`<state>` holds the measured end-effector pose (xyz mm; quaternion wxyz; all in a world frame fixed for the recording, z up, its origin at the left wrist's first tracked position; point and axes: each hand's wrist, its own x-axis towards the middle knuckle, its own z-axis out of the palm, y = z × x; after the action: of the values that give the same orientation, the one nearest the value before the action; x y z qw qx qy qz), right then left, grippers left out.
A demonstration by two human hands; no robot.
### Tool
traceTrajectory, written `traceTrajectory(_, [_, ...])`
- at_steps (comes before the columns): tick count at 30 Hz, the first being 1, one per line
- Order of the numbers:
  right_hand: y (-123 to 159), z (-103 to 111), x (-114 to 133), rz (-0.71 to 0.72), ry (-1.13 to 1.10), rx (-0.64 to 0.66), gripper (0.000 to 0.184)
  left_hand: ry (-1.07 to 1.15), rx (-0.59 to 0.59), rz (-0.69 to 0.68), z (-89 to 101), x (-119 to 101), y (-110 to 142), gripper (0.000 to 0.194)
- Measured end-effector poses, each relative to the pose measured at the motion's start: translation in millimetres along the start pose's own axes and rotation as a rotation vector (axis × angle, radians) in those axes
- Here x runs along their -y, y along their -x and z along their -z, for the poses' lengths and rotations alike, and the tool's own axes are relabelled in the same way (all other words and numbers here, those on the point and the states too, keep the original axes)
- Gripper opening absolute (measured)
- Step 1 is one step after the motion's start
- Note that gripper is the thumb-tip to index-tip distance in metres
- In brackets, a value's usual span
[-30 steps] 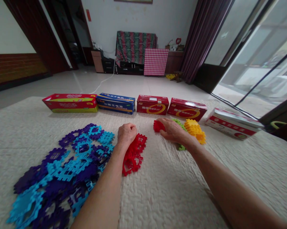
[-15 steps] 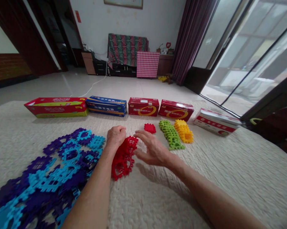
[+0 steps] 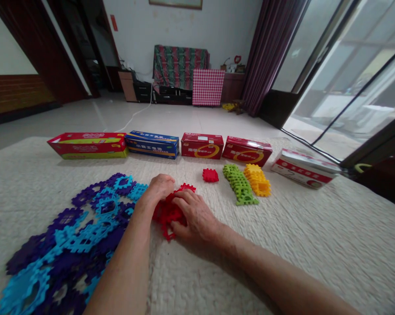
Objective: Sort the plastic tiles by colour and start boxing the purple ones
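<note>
Our right hand [image 3: 195, 218] has come onto the red pieces [image 3: 169, 213] beside the blue and purple heap [image 3: 86, 236], joining our left hand [image 3: 161, 186], both with bent fingers, but we can't tell if either grips any.

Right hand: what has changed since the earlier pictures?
The right hand let go of the small red plastic stack, moved left and nearer the person, and now touches the larger red plastic pile. The left hand stays at that pile; the green plastic stack stayed put.
</note>
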<state>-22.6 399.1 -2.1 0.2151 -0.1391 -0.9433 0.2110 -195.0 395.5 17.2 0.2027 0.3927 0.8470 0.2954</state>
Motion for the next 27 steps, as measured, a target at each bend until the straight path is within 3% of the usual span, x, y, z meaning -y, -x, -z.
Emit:
traceTrajectory(3, [-0.6,8.8,-13.9,0.047,-0.012,0.010,0.035,0.021,0.149,0.031,-7.9,-4.4,3.1,0.034])
traceTrajectory(9, [0.4,46.6,-36.7,0.070,-0.046,0.194,0.032,0.237,0.254,-0.017,-22.2,-10.8,4.4,0.036])
traceTrajectory(11, [1.7,61.9,-40.7,0.088,-0.067,0.272,0.043,0.292,0.204,-0.015,-24.2,-9.1,1.6,0.038])
traceTrajectory(14, [2.5,77.9,-41.9,0.090,-0.066,0.293,0.055,0.257,-0.018,-0.060,-26.7,-2.7,-5.0,0.037])
traceTrajectory(20, [-1.6,72.5,-42.5,0.077,0.009,0.188,0.040,0.146,-0.273,-0.108,-38.4,10.3,-9.8,0.038])
traceTrajectory(22, [-2.2,65.5,-46.8,0.090,0.041,0.139,0.046,0.139,-0.282,-0.138,-39.7,12.9,-8.6,0.038])
traceTrajectory(27, [-2.4,52.4,-42.3,0.159,0.054,0.094,0.049,0.367,-0.090,-0.099,-28.1,20.1,-10.9,0.036])
